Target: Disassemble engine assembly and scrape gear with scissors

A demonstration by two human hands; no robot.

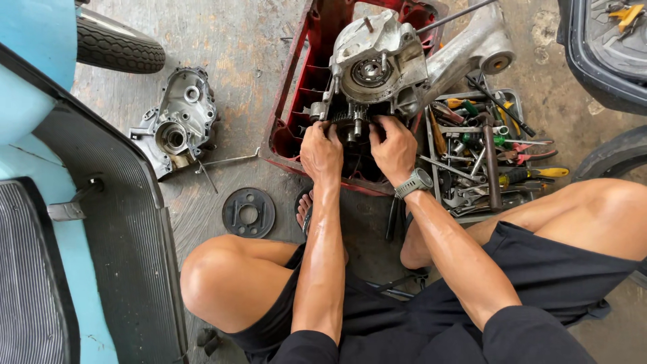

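Observation:
A grey metal engine case (pixel 381 64) rests on a red plastic crate (pixel 296 101) on the concrete floor in front of me. At its near side a cluster of dark gears (pixel 350 121) sticks out. My left hand (pixel 321 152) grips the gears from the left, fingers curled around them. My right hand (pixel 393 149), with a grey watch on the wrist, presses on the same gear cluster from the right. I squat with both knees spread wide.
A tray of tools (pixel 482 155) with screwdrivers and a hammer lies right of the crate. A detached engine cover (pixel 178 121) and a round black plate (pixel 249 212) lie to the left. A light-blue scooter body (pixel 40 202) and a tyre (pixel 118 47) stand at far left.

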